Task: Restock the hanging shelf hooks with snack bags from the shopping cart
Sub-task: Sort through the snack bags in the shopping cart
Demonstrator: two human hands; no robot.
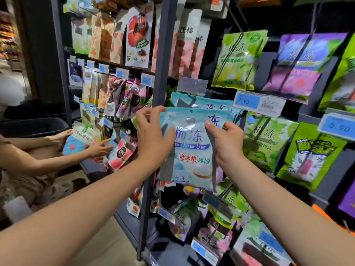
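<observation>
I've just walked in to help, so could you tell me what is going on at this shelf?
A person holds a pale blue snack bag up with both hands, the left hand pinching its upper left edge and the right hand its upper right. It sits in front of matching blue bags already hanging on the rack; whether it is hung yet is unclear. Further left, another person reaches toward bags lower down.

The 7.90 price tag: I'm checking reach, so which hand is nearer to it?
Right. The right hand grips the blue snack bag just below and left of the 7.90 price tag; the left hand holds the bag's opposite edge, farther left.
</observation>
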